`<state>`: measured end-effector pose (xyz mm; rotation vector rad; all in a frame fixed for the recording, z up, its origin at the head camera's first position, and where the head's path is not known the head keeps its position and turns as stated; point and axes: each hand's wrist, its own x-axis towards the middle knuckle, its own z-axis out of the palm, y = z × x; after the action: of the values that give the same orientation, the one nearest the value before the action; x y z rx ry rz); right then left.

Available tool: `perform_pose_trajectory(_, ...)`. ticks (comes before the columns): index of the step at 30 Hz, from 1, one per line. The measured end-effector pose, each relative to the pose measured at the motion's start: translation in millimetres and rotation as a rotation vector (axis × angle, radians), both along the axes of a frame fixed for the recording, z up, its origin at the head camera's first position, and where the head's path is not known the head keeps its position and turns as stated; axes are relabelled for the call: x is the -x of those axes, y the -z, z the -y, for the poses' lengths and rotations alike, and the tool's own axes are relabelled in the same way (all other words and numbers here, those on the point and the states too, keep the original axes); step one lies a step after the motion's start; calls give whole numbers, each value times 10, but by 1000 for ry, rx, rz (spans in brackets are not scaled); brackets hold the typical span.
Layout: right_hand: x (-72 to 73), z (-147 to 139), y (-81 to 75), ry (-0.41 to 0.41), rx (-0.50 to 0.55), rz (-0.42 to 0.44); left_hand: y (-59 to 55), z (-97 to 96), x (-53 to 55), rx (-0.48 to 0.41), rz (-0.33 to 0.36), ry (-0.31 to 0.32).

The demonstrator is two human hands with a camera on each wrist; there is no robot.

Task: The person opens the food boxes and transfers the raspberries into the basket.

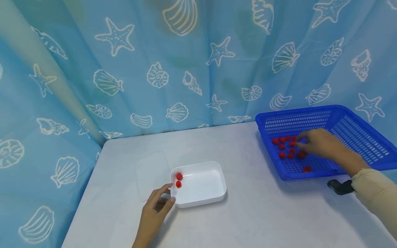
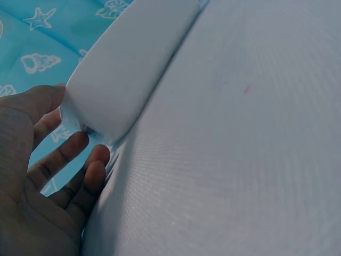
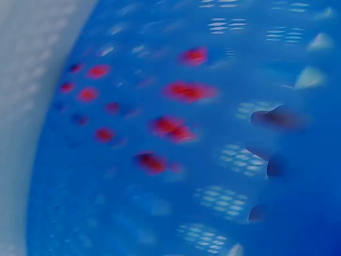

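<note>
A white tray (image 1: 201, 184) sits on the white table, with two small red berry-like balls (image 1: 179, 176) at its left end. My left hand (image 1: 156, 206) rests its thumb and forefinger against the tray's left side; its other fingers hang loosely bent, as the left wrist view shows. Over on the right, more small red balls (image 1: 282, 146) lie scattered in a blue basket (image 1: 297, 176). My right hand (image 1: 321, 143) reaches into that basket with its fingertips near the balls. Blur in the right wrist view shows fingers (image 3: 282, 118) apart from the red balls (image 3: 190, 91), none visibly held.
A blue curtain (image 1: 192, 62) with white shells and starfish hangs behind and left of the table (image 1: 242, 220). A faint pale rectangle (image 1: 152, 172) lies left of the tray. Something black (image 1: 341, 187) shows beside the right sleeve, below the basket's front rim.
</note>
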<state>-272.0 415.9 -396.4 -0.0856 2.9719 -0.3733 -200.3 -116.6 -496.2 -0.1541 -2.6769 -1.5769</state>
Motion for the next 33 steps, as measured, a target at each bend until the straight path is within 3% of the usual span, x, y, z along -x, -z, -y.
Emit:
perform_pose_trajectory(7, -190, 178, -266, -29, 9, -160, -2, 16, 32, -36, -31, 19)
perform_pose_trajectory(12, -332, 495, -396, -66, 35, -273, 18, 41, 34, -25, -34, 10)
perform_pose_trajectory(20, -490, 1188, -409, -273, 146, -426, 28, 41, 38, -45, -29, 20)
perform_pose_trajectory(23, -491, 1423, -357, -314, 176, -411, 30, 44, 45, -45, -33, 22)
perform_pose_trajectory(33, -361, 2034, -107, -277, 215, -219, 24, 44, 55, -18, -70, 24)
